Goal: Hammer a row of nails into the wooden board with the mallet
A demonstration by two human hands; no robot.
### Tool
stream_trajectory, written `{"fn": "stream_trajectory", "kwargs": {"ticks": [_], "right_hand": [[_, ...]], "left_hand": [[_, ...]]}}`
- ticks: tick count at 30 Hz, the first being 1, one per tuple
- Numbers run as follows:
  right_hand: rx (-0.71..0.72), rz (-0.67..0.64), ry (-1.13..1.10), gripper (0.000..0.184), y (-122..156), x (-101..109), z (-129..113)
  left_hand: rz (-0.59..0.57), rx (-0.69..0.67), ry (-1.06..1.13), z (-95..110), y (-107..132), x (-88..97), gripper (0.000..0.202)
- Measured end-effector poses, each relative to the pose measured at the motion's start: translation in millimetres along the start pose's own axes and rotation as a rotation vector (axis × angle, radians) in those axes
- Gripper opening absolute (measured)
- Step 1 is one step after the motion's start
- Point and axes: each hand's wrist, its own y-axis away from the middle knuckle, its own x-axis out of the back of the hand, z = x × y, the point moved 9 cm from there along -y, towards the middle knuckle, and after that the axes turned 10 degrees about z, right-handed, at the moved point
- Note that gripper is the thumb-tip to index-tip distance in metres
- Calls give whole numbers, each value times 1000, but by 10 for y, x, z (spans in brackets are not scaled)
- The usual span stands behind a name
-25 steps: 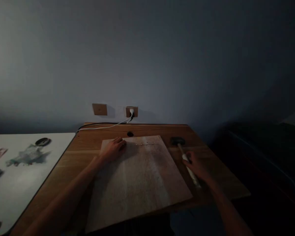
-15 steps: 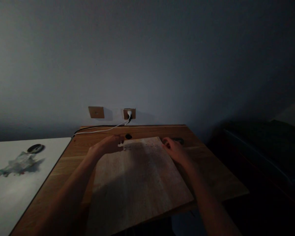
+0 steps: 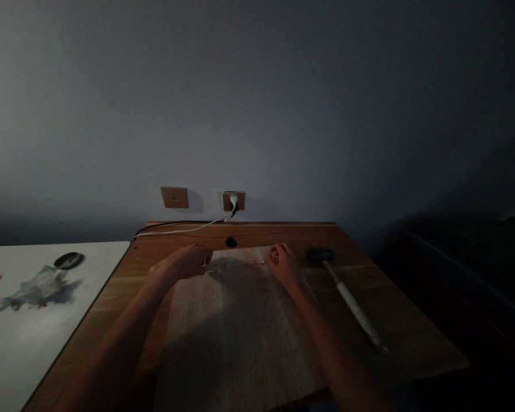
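A pale wooden board [image 3: 240,326] lies on the wooden desk, with a row of small upright pins or nails [image 3: 253,262] and what looks like a thin line along its far edge. My left hand [image 3: 186,261] is at the board's far left corner, fingers pinched together around something small and whitish that I cannot make out. Over the far right corner, my right hand [image 3: 284,266] curls its fingers beside the end of the pin row; whatever is in them is hidden. To its right rests a mallet [image 3: 355,309] with a dark head and pale handle.
The desk [image 3: 395,309] meets a grey wall with a socket [image 3: 234,201] and plugged-in white cable [image 3: 175,232]. At left, a white table [image 3: 30,366] bears a crumpled plastic bag [image 3: 43,286] and a roll of tape [image 3: 69,260]. Light is dim.
My right hand has moved left from the board's right edge onto its far right corner, uncovering the mallet. My left hand stays near the far left corner. The view has shifted slightly.
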Motion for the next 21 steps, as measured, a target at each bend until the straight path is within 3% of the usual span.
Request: {"fn": "stream_trajectory", "kwargs": {"ticks": [12, 21], "right_hand": [[-88, -99, 56, 13, 32, -67, 111], [-11, -28, -116, 16, -30, 3, 1]], "left_hand": [[21, -70, 2, 122, -58, -64, 28], [44, -22, 5, 114, -70, 22, 26]]}}
